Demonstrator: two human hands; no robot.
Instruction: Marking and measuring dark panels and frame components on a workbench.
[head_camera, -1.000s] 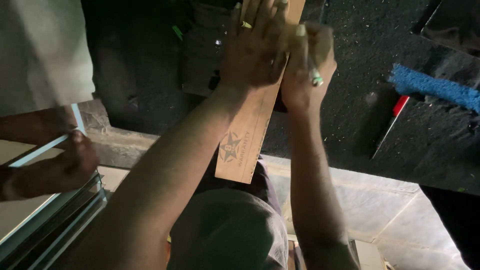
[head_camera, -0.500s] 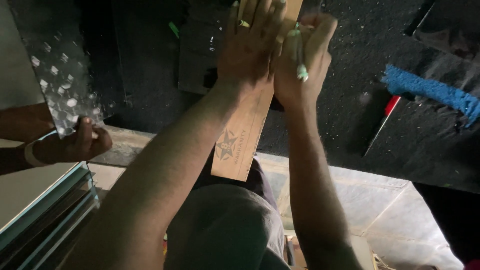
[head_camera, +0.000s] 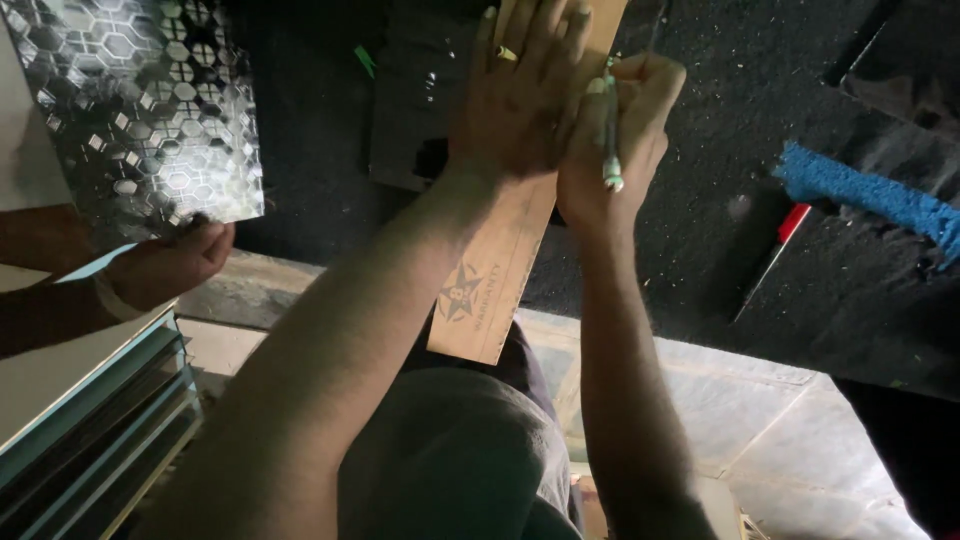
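The wooden straightedge (head_camera: 505, 260) lies on the dark bench (head_camera: 700, 250) with its long axis running away from the person, near end overhanging the bench edge, far end passing under both hands; the left hand (head_camera: 520, 100) lies flat on it, fingers spread, pressing it down; the right hand (head_camera: 625, 140) sits just beside the strip's right edge, curled around a pen-like tool (head_camera: 608, 130); at left a co-worker's hand (head_camera: 165, 265) pinches a patterned glass sheet (head_camera: 150, 110).
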